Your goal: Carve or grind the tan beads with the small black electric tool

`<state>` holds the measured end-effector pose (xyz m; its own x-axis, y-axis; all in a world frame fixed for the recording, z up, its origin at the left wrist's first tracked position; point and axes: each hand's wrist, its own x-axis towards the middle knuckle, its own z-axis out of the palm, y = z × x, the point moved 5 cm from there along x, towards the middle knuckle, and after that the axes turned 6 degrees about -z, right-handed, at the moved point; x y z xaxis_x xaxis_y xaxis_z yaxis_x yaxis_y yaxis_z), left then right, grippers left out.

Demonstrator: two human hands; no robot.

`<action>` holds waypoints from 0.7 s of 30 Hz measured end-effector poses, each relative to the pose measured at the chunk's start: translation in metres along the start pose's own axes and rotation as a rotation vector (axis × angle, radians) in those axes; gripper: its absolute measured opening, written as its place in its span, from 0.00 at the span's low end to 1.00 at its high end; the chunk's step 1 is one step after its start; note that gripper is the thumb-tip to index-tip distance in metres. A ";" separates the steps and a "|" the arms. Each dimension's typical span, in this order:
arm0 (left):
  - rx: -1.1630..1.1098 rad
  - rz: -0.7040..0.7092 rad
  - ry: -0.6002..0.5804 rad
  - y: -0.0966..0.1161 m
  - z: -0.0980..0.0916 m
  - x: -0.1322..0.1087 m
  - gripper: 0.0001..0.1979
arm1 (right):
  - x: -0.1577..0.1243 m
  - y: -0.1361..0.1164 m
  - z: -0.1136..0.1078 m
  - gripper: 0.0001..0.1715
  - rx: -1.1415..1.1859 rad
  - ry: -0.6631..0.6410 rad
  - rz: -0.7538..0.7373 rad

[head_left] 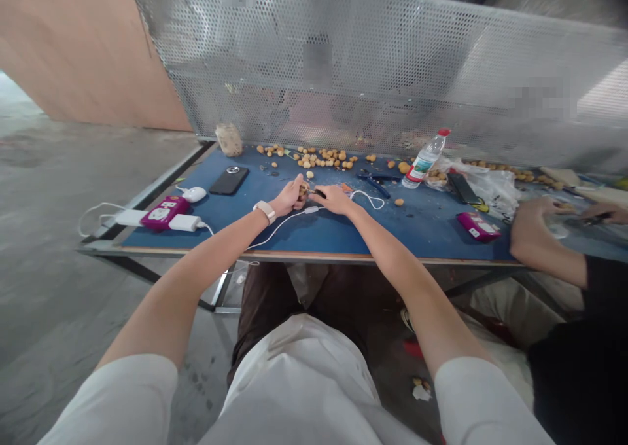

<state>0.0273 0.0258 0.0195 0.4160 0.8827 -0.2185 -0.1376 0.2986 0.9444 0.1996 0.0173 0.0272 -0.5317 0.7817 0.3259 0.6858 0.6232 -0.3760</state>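
Note:
My left hand (291, 196), with a pale band on its wrist, is closed around a small brown, roundish, nut-like piece (304, 189) above the front middle of the blue tabletop. From the right, my right hand (335, 199) grips a small hand tool (320, 194) with a dark handle. Its tip meets the piece; my fingers hide the tool's exact kind. A white cable (289, 221) runs just below both hands. Behind them lie many round tan pieces (324, 159) along the back edge. Blue-handled pliers (377, 183) rest to the right of my hands.
Left are a dark phone (229, 180), a purple power strip (165, 213), a white mouse-shaped item (192, 194) and a bag of pale bits (229, 140). Right stand a water bottle (424, 162) and purple box (478, 227). A co-worker's hands (537, 219) work beyond. Perforated metal (343, 72) borders the back.

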 end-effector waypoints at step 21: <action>0.046 0.019 0.082 0.000 0.002 -0.002 0.26 | 0.002 -0.001 0.003 0.34 -0.025 -0.009 0.006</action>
<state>0.0281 0.0232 0.0205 0.3385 0.9155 -0.2176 -0.1023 0.2657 0.9586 0.1961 0.0178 0.0254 -0.5321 0.7854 0.3162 0.7007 0.6182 -0.3562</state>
